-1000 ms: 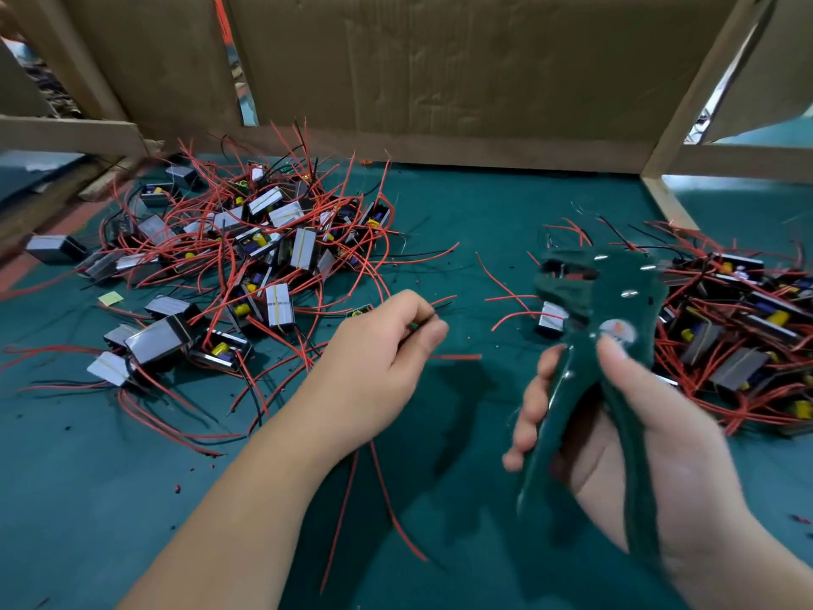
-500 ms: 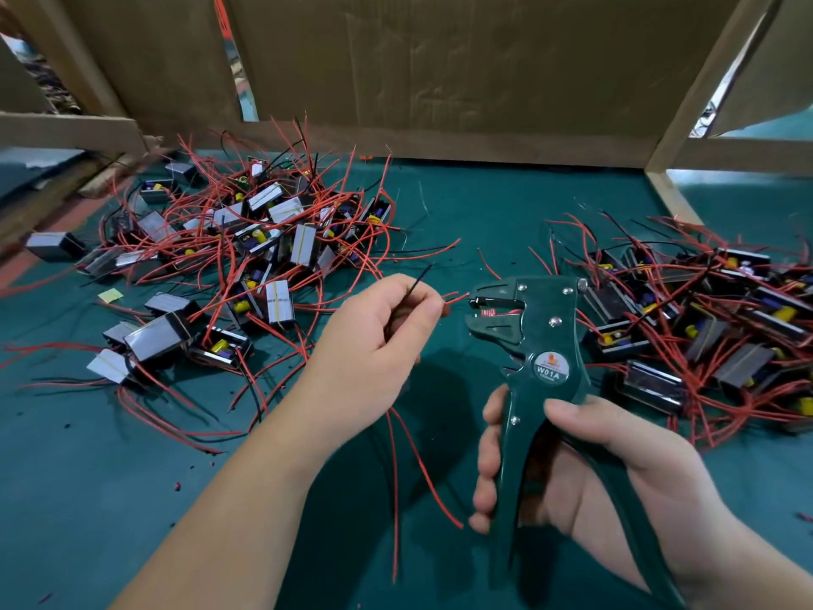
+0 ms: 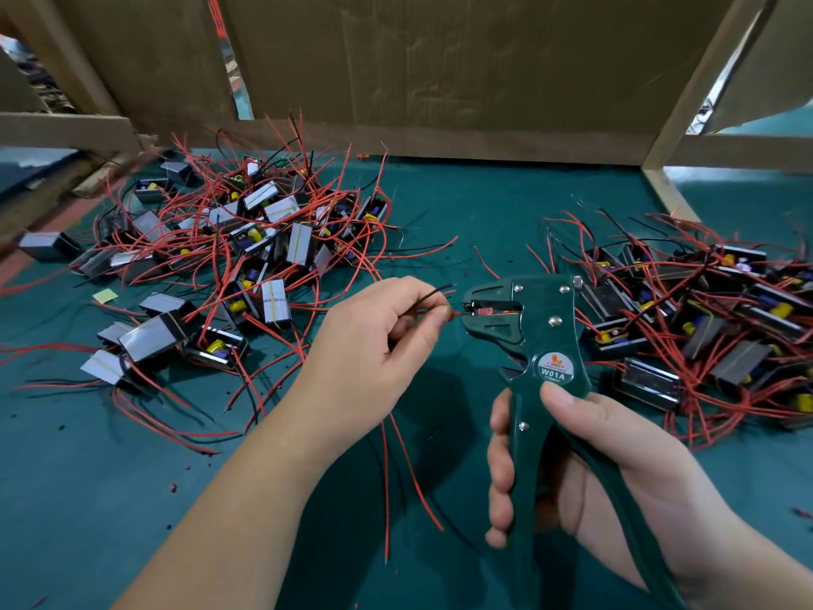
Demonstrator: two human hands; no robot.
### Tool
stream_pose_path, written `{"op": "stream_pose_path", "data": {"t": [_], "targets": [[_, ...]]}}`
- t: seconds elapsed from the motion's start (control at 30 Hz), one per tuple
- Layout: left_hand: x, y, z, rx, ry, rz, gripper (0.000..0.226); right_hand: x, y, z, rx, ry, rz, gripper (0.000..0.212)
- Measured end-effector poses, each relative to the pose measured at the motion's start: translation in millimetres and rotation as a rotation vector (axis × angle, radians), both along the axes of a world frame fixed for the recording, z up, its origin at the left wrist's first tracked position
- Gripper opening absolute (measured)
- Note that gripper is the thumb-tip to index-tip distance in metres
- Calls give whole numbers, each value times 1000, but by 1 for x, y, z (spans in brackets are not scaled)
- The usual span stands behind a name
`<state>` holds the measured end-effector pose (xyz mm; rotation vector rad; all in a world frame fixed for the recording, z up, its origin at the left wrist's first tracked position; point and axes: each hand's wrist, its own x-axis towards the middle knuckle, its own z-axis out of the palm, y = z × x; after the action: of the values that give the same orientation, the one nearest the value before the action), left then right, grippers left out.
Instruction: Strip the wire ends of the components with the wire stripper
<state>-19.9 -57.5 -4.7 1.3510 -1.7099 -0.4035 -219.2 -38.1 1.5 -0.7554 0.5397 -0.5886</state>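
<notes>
Head camera looks down on a green desk (image 3: pixel 88 499). The right hand (image 3: pixel 594 468) is wrapped round the handles of the wire stripper (image 3: pixel 541 345), holding it upright with its mouth turned left so the other hand can feed it sideways. Just left of the stripper, the left hand (image 3: pixel 374 345) pinches a few thin wires (image 3: pixel 433 293) between thumb and forefinger. A short red tip (image 3: pixel 455 313) pokes out at the mouth, probably kept short to stay stiff. I can't tell if it's inside yet. One heap of components (image 3: pixel 264 257) lies farther left of the stripper, and a second heap (image 3: pixel 704 310) sits just right of it, likely sorted.
</notes>
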Motion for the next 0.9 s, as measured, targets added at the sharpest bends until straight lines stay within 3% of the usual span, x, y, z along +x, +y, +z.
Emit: {"op": "stream_pose_path", "data": {"t": [0.47,0.6,0.73,0.83,0.9], "targets": [[-2,1,2,-13,-10,-22,10,-1,0,0,4,34,-20,52],[-3,1,0,29,70,-56,7,2,3,0,31,114,-139,53],[-9,2,-8,276,221,-190,36,7,0,-3,40,144,-305,37],[-12,0,-11,353,255,-189,50,7,-5,-3,71,-37,-365,45],[-11,-1,-9,380,396,-171,55,5,-7,-4,35,-79,-349,55]]}}
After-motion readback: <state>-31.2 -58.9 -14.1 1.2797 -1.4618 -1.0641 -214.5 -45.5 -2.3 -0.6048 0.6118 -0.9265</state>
